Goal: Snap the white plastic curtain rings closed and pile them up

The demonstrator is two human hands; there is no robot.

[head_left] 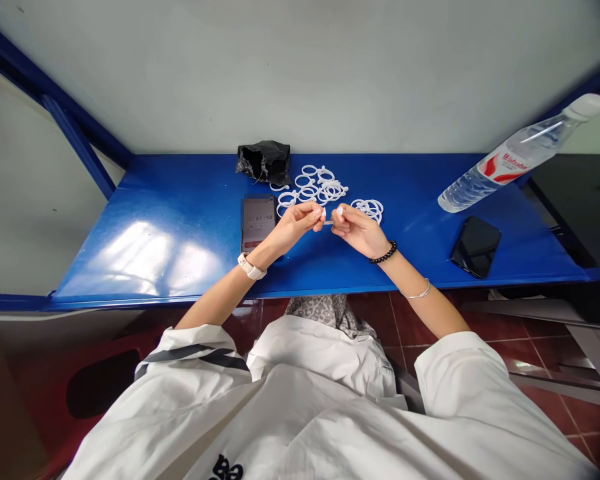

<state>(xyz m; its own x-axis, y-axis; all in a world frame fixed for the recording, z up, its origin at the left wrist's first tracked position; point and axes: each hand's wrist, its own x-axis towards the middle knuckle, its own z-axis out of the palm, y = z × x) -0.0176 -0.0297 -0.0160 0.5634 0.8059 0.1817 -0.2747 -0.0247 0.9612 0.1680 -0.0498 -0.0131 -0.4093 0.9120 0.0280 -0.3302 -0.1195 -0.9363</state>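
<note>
Over the middle of the blue table, my left hand [304, 223] pinches a small white piece between thumb and fingertips. My right hand [356, 228], with fingers curled, grips the round white end of what looks like a white plastic ring [340, 211]. A sliver of white shows in the narrow gap between the hands; I cannot tell whether both hold the same ring. Just beyond them lies a loose pile of white plastic rings [307, 193] with small knobs. A smaller heap of rings [375, 208] sits beside my right hand, partly hidden by it.
Behind my left wrist a phone [259, 220] showing a timer lies on the blue table [190, 200]. A crumpled black plastic bag [264, 162] stands near the wall. To the right are a water bottle [505, 163] and a dark phone [477, 247].
</note>
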